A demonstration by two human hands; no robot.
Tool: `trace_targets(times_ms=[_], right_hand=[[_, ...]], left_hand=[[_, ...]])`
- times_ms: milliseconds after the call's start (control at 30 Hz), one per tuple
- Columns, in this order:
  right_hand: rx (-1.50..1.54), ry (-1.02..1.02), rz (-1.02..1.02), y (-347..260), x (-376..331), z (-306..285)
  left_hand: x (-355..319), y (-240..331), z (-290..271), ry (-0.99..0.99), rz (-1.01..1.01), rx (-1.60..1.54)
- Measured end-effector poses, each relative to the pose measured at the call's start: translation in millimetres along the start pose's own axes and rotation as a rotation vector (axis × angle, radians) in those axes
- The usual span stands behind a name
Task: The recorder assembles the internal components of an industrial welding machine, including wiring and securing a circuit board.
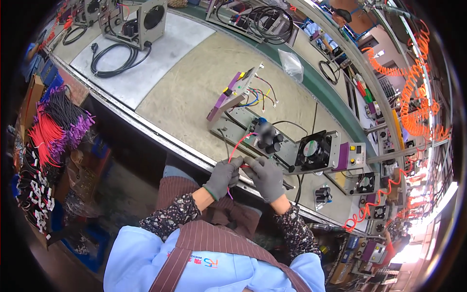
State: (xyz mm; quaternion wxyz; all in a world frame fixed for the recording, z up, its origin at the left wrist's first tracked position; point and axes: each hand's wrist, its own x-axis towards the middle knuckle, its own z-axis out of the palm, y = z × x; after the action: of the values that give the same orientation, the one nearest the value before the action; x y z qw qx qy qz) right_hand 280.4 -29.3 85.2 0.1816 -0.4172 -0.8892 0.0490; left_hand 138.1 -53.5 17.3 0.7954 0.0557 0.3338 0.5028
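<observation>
Just over the near edge of the bench, my gloved left hand (pixel 223 179) is closed on a red wire (pixel 237 145). A purple end of wire hangs below that hand. My gloved right hand (pixel 265 178) pinches a bit of red wire close to the left fingertips; its exact hold is partly hidden. The wire curves up to a metal chassis (pixel 286 155) lying on the bench. On the chassis stand black capacitors (pixel 270 139) and a black fan (pixel 313 151). A tilted panel (pixel 234 92) with purple parts and loose coloured wires rises at its left end.
Bundles of red and black wires (pixel 51 131) hang at the far left. Beyond the chassis lie a clear plastic bag (pixel 291 65) and a green conveyor strip (pixel 311 87). A coiled black cable (pixel 116 63) and another fan unit (pixel 138 24) sit farther left. Loose capacitors (pixel 322 195) stand at right.
</observation>
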Motion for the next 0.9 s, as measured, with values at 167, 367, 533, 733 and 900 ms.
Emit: trace_targets(times_ms=[167,367,533,733,900], right_hand=[[-0.154,-0.116,0.086,23,41,-11],[-0.464,-0.508,0.167,53,90,-16],[-0.549,-0.640,0.164,53,103,-7],[-0.550,-0.691,0.166,57,107,-7],[-0.502,-0.693,0.173,57,112,-8]], left_hand=[[13,6,-13,0.179,0.196,0.148],[16,17,-47,0.353,0.459,0.338],[13,27,-55,0.323,0.544,0.197],[12,26,-60,0.274,0.520,0.311],[10,26,-63,0.218,0.490,0.300]])
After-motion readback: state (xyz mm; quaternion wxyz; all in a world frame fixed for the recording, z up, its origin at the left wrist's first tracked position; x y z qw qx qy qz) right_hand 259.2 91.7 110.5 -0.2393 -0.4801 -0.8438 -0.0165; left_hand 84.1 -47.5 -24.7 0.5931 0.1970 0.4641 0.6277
